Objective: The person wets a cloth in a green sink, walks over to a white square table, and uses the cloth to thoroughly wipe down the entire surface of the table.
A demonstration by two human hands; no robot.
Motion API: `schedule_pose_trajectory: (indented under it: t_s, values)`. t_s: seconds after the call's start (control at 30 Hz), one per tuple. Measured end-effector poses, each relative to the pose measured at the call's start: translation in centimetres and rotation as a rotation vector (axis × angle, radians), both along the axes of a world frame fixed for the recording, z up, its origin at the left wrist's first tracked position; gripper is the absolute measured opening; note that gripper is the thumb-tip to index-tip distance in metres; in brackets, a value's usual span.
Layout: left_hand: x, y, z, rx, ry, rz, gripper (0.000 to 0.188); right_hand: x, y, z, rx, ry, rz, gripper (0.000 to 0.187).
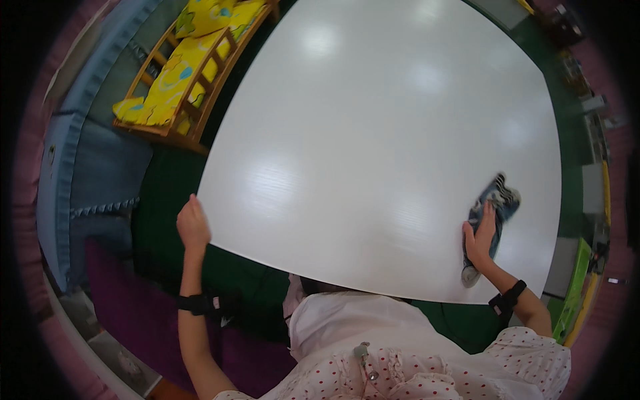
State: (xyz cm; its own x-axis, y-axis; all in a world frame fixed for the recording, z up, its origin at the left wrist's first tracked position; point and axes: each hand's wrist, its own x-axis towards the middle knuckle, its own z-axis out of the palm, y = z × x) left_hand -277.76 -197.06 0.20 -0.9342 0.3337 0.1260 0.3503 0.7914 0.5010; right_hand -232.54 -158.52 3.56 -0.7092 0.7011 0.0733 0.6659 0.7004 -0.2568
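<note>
On the right part of the white table [373, 133], my right hand [483, 243] lies flat over a crumpled blue cloth [475, 213] with a black-and-white striped end. Its fingers are stretched out and the thumb stands apart. A pale grey end of the cloth pokes out below the palm. Beside the table's left near corner, my left hand [193, 225] is held closed with its fingers curled in. What it holds, if anything, is hidden, and I cannot tell whether it touches the table's edge.
A small wooden bed [200, 83] with yellow patterned bedding stands left of the table. Farther left is furniture covered in blue fabric [103, 173]. A purple seat [133, 307] is near my left forearm. Along the right, a green tray-like object [575, 287] lies past the table's edge.
</note>
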Motion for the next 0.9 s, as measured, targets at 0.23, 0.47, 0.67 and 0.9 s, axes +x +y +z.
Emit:
schedule_pose_trajectory:
  t_s: [0.23,0.47,0.67,0.9]
  values:
    - [1.2,-0.2,0.4,0.060,0.018,0.007,0.040,-13.5,-0.1,2.4,-0.124,-0.044,0.720,0.062]
    - [1.1,-0.6,0.2,0.095,-0.076,-0.031,0.039,-16.3,6.3,3.0,-0.251,-0.072,0.833,0.051]
    - [0.7,-0.3,0.8,0.084,-0.118,0.010,0.040,-19.8,15.0,0.4,-0.185,0.227,0.185,0.049]
    - [0.7,0.5,0.3,0.022,0.043,-0.027,0.045,-23.7,13.8,0.3,0.087,-0.247,-0.470,0.063]
